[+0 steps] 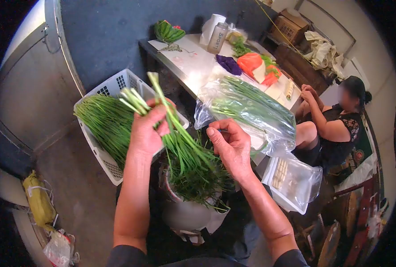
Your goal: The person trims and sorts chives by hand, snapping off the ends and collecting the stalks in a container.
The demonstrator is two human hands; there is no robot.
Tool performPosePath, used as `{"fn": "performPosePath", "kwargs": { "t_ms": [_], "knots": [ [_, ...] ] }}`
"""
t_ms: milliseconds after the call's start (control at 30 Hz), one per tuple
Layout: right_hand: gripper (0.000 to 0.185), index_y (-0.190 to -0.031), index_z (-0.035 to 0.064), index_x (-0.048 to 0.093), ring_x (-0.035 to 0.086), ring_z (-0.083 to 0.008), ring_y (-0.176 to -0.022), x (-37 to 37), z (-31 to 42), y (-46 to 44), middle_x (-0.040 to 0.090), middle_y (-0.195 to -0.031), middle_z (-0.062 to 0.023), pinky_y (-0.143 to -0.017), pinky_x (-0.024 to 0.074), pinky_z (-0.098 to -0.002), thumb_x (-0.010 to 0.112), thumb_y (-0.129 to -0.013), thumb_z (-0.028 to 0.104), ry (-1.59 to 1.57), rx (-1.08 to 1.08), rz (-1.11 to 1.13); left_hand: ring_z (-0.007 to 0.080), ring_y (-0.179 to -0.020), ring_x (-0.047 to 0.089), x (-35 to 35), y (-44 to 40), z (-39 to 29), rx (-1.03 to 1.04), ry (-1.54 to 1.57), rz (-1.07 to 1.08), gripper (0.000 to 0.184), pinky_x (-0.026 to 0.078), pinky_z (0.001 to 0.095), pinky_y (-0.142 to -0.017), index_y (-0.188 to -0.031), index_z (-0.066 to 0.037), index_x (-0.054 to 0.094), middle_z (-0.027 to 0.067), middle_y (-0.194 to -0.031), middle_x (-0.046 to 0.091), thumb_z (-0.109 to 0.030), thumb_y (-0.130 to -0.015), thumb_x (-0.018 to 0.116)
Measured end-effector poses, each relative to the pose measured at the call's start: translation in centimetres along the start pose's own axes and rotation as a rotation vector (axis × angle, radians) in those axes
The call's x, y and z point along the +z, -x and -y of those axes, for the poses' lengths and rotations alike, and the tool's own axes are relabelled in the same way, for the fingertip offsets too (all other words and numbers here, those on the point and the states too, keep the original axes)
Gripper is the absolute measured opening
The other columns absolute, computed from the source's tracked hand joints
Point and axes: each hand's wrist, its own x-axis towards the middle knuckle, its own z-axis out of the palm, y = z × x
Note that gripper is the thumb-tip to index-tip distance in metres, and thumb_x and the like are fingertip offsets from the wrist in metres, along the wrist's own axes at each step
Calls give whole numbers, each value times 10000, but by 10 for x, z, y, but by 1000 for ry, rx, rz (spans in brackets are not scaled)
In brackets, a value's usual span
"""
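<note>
Bunch of chive-like stalks [180, 140] sits in my left grip [148, 129], which is closed round it just below the pale ends; the leafy length slants down over a tangled heap of greens [195, 187]. My right grip [232, 147] hangs near the bunch, fingers curled, thumb toward the forefinger; on this feed I cannot tell whether it pinches a thin strand. To handle the stalks well, I'd judge a snug, even hold best: firm enough that none slide out, light enough not to bruise the stems, working on a few at once. The bunch looks fresh, whitish at the ends and bright green lower down, its ends staggered. More stalks [104, 115] lie in the white basket [138, 84] alongside.
</note>
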Motion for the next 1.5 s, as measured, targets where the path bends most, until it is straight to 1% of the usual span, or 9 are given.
{"fn": "performPosePath", "kwargs": {
  "t_ms": [100,300,400,700,900,1033,1100,1233,1500],
  "knots": [
    [196,-935,3,637,523,-43,-653,3,4,3,607,-805,-2,-571,435,-213,684,-884,187,20,17,43,46,-420,373,-13,-1,-9,105,77,59,252,288,220,-414,-934,-38,608,-3,-721,560,-269,-846,653],
    [181,-941,6,634,510,-36,-647,10,12,1,607,-843,3,-552,421,-206,673,-892,177,-107,44,25,61,-431,430,9,7,0,-213,-235,47,172,296,209,-386,-914,-15,610,34,-714,604,-131,-802,673],
    [162,-942,4,632,506,-37,-635,10,12,-1,597,-838,2,-535,415,-208,660,-899,158,-138,49,37,58,-450,448,18,7,12,-244,-235,120,183,326,209,-401,-874,-4,628,22,-681,584,-100,-762,738],
    [118,-899,-8,601,514,-68,-588,4,-9,4,563,-780,-35,-514,418,-229,621,-911,107,-29,13,39,59,-447,452,30,11,26,-255,-310,174,147,326,202,-393,-810,-14,627,29,-690,599,-106,-757,730],
    [90,-880,-8,575,536,-150,-591,-8,-33,5,551,-716,-89,-546,441,-318,590,-910,75,313,-219,-24,50,-449,448,29,9,28,-375,-324,205,156,320,194,-406,-819,-12,641,69,-698,641,-124,-757,729],
    [125,-892,-4,579,517,-140,-590,-25,-45,5,534,-672,-78,-546,437,-319,579,-926,117,255,-29,-124,52,-435,436,30,9,28,-405,-341,203,149,312,194,-403,-808,-5,633,78,-694,641,-119,-757,715],
    [155,-936,10,548,479,-57,-533,-31,-58,8,509,-646,17,-472,383,-224,571,-962,161,226,-36,-128,53,-430,432,29,8,29,-413,-360,210,153,311,194,-402,-807,-2,629,81,-694,641,-119,-758,715],
    [145,-909,-8,605,516,-98,-586,-39,-61,19,569,-676,-53,-544,442,-283,632,-891,133,118,195,-169,62,-424,428,25,9,30,-417,-367,231,153,293,205,-381,-823,-5,619,89,-696,640,-130,-764,686],
    [174,-910,5,629,551,-109,-660,-33,-104,44,629,-742,-69,-624,481,-286,688,-830,147,183,109,-21,69,-433,438,30,8,35,-490,-334,231,160,321,209,-392,-854,16,626,114,-755,659,-128,-795,662]
  ]
}}
